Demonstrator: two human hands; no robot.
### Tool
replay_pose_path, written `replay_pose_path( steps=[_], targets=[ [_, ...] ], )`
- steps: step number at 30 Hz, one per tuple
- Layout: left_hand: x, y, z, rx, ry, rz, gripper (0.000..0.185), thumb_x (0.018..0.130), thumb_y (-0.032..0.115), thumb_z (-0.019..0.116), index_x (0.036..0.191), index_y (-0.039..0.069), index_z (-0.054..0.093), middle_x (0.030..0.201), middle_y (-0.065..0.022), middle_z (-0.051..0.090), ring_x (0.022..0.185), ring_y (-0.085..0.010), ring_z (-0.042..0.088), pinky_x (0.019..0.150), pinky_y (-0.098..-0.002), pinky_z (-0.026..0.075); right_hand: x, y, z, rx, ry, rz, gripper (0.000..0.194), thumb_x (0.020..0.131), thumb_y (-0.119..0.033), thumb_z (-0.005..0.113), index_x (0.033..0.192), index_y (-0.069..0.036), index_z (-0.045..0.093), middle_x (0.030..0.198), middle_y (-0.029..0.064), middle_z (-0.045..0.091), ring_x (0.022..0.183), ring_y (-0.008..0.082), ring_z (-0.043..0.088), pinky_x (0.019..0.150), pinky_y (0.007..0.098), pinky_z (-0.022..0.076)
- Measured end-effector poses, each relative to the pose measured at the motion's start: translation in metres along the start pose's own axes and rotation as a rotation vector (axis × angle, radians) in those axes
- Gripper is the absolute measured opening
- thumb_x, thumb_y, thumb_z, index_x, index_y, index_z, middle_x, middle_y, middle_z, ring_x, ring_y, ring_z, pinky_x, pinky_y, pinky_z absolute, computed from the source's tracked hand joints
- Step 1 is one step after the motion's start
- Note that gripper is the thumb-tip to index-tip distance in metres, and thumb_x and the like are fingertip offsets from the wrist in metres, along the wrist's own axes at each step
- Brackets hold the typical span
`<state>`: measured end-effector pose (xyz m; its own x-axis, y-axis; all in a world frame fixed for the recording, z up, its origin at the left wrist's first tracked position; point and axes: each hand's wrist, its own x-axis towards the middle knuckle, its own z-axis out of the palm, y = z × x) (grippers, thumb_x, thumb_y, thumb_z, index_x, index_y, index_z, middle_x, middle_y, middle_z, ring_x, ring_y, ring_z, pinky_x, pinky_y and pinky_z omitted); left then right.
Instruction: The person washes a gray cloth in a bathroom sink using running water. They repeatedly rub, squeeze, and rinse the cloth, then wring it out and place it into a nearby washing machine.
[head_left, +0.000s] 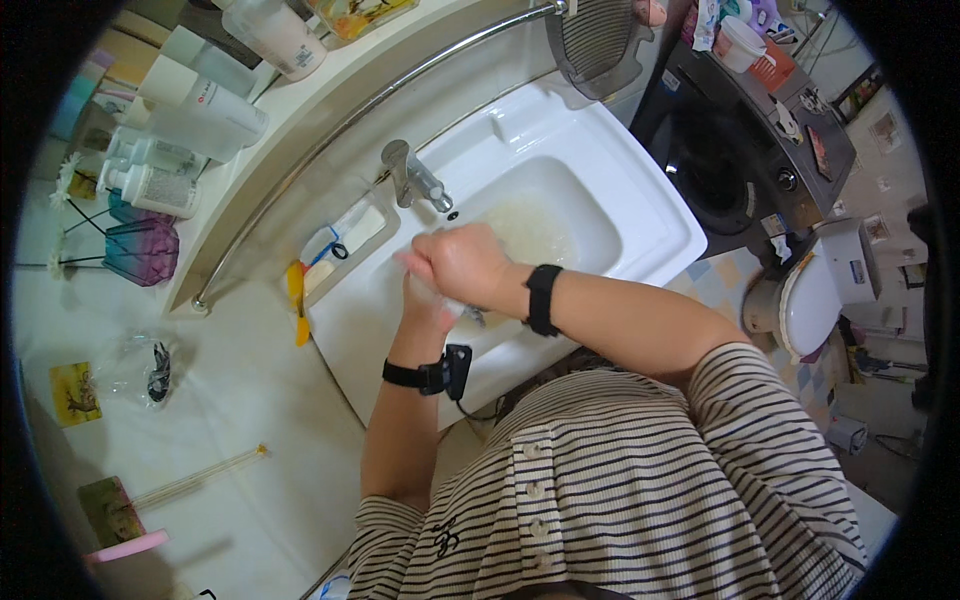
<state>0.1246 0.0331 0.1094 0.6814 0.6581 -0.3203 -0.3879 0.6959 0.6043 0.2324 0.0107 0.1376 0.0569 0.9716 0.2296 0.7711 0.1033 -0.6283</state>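
My right hand is curled like a fist and presses against my left hand, over the near left side of a white washbasin. Motion blurs both hands, and most of the left one is hidden behind the right. Something whitish shows between them; lather or wet cloth, I cannot tell which. A small grey thing peeks out just below. Cloudy, yellowish water lies in the bowl. The chrome faucet stands behind my hands. Each wrist wears a black strap.
A soap bar, a blue razor and a yellow-handled tool are at the basin's left ledge. A metal rail runs below a shelf of bottles. To the right stand a dark washing machine and a toilet.
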Motion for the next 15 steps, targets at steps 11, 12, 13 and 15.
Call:
replay_pose_path(
  steps=[11, 12, 13, 15],
  targets=[
    [-0.018, 0.030, 0.002, 0.796, 0.059, 0.025, 0.030, 0.094, 0.021, 0.050, 0.115, -0.001, 0.054, 0.108, -0.0091, 0.061, 0.097, -0.0186, 0.060, 0.087, -0.0327, 0.047, 0.020, 0.056, -0.002, 0.684, -0.259, 0.189, 0.049, 0.083, -0.047, 0.064, 0.071, 0.000, 0.065, 0.064, 0.0090, 0.060, 0.060, 0.0169, 0.051, 0.061, 0.0332, 0.0448],
    [-0.019, 0.034, 0.001, 0.638, 0.096, 0.089, 0.030, 0.095, 0.020, 0.048, 0.117, 0.000, 0.053, 0.108, -0.0095, 0.061, 0.098, -0.0197, 0.060, 0.089, -0.0338, 0.046, 0.015, 0.060, -0.004, 0.771, -0.237, 0.060, 0.046, 0.082, -0.045, 0.066, 0.072, 0.000, 0.065, 0.064, 0.0074, 0.059, 0.060, 0.0136, 0.049, 0.061, 0.0314, 0.0442],
    [-0.019, 0.037, 0.000, 0.465, 0.152, 0.130, 0.031, 0.096, 0.020, 0.046, 0.118, 0.000, 0.051, 0.108, -0.0099, 0.061, 0.099, -0.0208, 0.060, 0.091, -0.0349, 0.046, 0.009, 0.065, -0.008, 0.688, -0.352, 0.129, 0.043, 0.082, -0.043, 0.067, 0.073, -0.001, 0.066, 0.066, 0.0064, 0.060, 0.062, 0.0123, 0.049, 0.061, 0.0301, 0.0440],
    [-0.020, 0.051, -0.005, 0.303, 0.122, 0.124, 0.035, 0.098, 0.026, 0.040, 0.120, 0.000, 0.049, 0.112, -0.0114, 0.060, 0.103, -0.0232, 0.059, 0.092, -0.0379, 0.047, -0.005, 0.079, -0.017, 0.644, -0.484, 0.103, 0.038, 0.081, -0.039, 0.070, 0.077, -0.002, 0.068, 0.068, 0.0042, 0.062, 0.064, 0.0097, 0.050, 0.062, 0.0277, 0.0436]
  ],
)
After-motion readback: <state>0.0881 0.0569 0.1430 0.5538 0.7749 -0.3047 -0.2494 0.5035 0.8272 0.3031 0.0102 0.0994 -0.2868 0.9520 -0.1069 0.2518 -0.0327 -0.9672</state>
